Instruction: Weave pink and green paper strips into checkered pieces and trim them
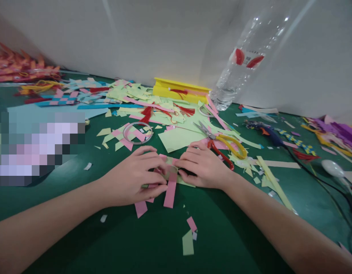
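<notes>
Pink paper strips [170, 192] and pale green paper strips [187, 184] cross each other on the green table, between my two hands. My left hand [130, 177] is closed on the left part of these crossed strips, its fingertips bent over them. From the other side, my right hand [204, 165] pinches their right part, with fingers pressed together near the crossing. My fingers hide some of the weave. Just beyond my right hand lie scissors [211, 136] with one yellow and one red handle. A clear tape roll [124, 133] rests on pink and green woven paper beyond my left hand.
Green paper scraps [133, 91] and red tassels [147, 113] spread along the back beside a folded yellow sheet [164, 90]. A clear plastic bottle [241, 76] leans against the wall. At right, a dark cable [307, 167] runs from a dark blue tool [274, 139].
</notes>
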Action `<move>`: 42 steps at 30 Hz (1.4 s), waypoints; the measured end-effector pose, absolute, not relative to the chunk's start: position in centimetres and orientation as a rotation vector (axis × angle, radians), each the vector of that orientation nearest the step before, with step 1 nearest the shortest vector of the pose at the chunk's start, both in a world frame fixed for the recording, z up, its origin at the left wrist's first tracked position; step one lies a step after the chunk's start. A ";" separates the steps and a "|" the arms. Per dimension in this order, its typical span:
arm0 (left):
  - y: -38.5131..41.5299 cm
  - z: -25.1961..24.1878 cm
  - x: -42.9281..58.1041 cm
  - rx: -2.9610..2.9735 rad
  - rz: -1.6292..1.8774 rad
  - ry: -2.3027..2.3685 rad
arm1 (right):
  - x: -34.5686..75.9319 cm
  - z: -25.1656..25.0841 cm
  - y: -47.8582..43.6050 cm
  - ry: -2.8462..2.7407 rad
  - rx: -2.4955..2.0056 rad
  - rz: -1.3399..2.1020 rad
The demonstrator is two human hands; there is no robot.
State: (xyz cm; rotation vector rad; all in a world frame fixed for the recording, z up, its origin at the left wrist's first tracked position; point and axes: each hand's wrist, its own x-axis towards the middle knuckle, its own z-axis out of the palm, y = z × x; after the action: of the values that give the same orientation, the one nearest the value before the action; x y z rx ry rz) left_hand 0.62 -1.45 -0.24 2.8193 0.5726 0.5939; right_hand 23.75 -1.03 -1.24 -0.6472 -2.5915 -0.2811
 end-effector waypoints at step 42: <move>-1.4 -0.5 0.6 2.775 0.576 0.573 | 23.9 -1.1 -0.9 -2.663 -0.467 -0.276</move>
State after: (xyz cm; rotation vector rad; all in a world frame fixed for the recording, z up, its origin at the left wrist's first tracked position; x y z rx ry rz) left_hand 0.64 -1.45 -0.49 2.7747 0.5730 0.5763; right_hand 23.87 -0.87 -1.11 -0.4671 -2.6629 -0.2761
